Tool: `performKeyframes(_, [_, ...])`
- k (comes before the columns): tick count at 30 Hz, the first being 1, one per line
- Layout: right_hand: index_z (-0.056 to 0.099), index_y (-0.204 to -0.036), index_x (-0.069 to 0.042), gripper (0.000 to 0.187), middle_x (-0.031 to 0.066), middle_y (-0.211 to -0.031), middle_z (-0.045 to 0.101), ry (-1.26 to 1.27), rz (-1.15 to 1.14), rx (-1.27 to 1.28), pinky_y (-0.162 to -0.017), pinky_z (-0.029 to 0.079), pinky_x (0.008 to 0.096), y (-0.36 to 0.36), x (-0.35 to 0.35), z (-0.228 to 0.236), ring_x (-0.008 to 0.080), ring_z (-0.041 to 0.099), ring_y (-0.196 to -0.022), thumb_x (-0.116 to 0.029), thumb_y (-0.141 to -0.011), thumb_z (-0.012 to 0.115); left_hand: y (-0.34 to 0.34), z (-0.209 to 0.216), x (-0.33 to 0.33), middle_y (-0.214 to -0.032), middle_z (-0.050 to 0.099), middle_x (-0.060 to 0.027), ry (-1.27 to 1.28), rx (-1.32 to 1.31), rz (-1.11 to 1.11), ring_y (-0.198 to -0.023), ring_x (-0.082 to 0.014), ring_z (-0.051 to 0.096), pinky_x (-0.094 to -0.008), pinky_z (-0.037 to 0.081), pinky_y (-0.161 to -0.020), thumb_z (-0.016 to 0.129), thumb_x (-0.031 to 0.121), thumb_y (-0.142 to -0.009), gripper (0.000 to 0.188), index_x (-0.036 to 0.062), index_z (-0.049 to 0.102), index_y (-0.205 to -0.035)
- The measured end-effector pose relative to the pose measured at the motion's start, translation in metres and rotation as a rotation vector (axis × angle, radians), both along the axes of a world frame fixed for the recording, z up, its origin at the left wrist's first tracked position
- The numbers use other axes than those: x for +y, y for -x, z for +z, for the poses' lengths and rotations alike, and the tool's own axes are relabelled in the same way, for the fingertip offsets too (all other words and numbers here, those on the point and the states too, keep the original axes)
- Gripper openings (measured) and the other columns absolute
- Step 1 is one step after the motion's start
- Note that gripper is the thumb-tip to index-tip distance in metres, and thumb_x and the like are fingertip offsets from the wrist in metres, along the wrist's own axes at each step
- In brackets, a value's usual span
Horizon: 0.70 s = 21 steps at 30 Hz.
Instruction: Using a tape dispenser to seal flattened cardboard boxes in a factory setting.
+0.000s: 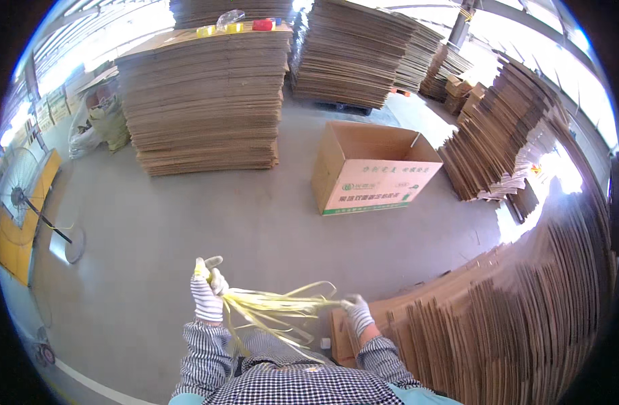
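Observation:
A loose bundle of long, thin, pale yellow strips point(275, 302) stretches between my hands in front of my checked apron. My left hand point(209, 287), in a striped glove with a whitish palm, is closed round the left end of the bundle, with a finger or two pointing outward. At the other end, my right hand point(358, 314), gloved the same way, pinches the gathered strips. Several strands curl loose above and hang below the bundle. I cannot tell what the strips are made of.
An open cardboard box point(380, 185) stands ahead on the grey floor. Tall stacks of flattened cardboard point(204, 101) rise behind it, with tape rolls point(235, 28) on one. More flattened cardboard point(485, 331) leans close on my right. A standing fan point(19, 196) is at the left.

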State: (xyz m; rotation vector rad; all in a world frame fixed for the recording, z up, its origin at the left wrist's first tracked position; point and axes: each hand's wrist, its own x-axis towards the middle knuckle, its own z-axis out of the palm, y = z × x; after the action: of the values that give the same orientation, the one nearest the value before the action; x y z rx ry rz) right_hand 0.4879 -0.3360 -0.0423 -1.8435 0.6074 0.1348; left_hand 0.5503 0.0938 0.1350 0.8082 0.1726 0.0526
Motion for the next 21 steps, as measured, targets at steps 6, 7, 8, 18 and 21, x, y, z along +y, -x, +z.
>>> performKeyframes(6, [0.054,-0.131,-0.002,0.06,0.0209,-0.128,0.059,0.408,0.768,-0.306,-0.093,0.051,0.036,-0.228,0.129,0.217,0.0256,0.062,-0.11,-0.022,-0.08,0.079,-0.146,-0.029,0.002,-0.044,0.04,0.0033,0.076,-0.044,-0.173,-0.035,-0.0094,0.028,-0.0275,0.028,-0.036,0.033,0.044,-0.107,0.055,-0.0015,0.065,-0.106])
performKeyframes(7, [0.044,-0.138,0.001,0.077,0.0237,-0.138,0.05,0.28,0.844,-0.509,-0.101,0.045,0.0377,-0.256,0.145,0.213,0.0295,0.054,-0.121,-0.028,-0.077,0.082,-0.18,-0.014,-0.018,-0.044,0.039,0.0037,0.109,-0.033,-0.204,-0.035,-0.0091,0.027,-0.0272,0.028,-0.037,0.035,0.044,-0.106,0.054,-0.0014,0.065,-0.105])
performKeyframes(8, [0.034,-0.146,0.003,0.095,0.0265,-0.148,0.04,0.146,0.917,-0.72,-0.11,0.039,0.0393,-0.284,0.166,0.208,0.0335,0.046,-0.133,-0.033,-0.074,0.084,-0.21,0.008,-0.034,-0.044,0.038,0.0042,0.136,-0.02,-0.225,-0.036,-0.0087,0.027,-0.0268,0.027,-0.037,0.038,0.043,-0.106,0.052,-0.0013,0.065,-0.104])
performKeyframes(18, [0.06,-0.13,-0.005,0.039,-0.0008,-0.095,0.067,-0.564,0.438,-0.139,-0.065,0.051,0.0219,-0.497,0.119,0.182,0.006,0.058,-0.074,-0.016,-0.093,0.067,-0.554,0.032,-0.049,-0.054,0.044,0.0055,0.281,-0.105,-0.249,-0.046,-0.0075,0.038,-0.0274,0.041,-0.051,0.042,0.042,-0.104,0.045,0.0036,0.061,-0.119])
performKeyframes(21, [0.068,-0.115,-0.004,0.031,-0.0009,-0.084,0.068,-0.243,0.332,-0.264,-0.067,0.051,0.0284,-0.562,0.048,0.14,0.0108,0.06,-0.074,-0.019,-0.088,0.072,-0.608,-0.001,-0.079,-0.101,0.064,-0.0067,-0.117,-0.139,-0.388,-0.09,-0.017,0.06,-0.0341,0.051,-0.087,0.048,0.038,-0.102,0.05,0.0021,0.049,-0.136])
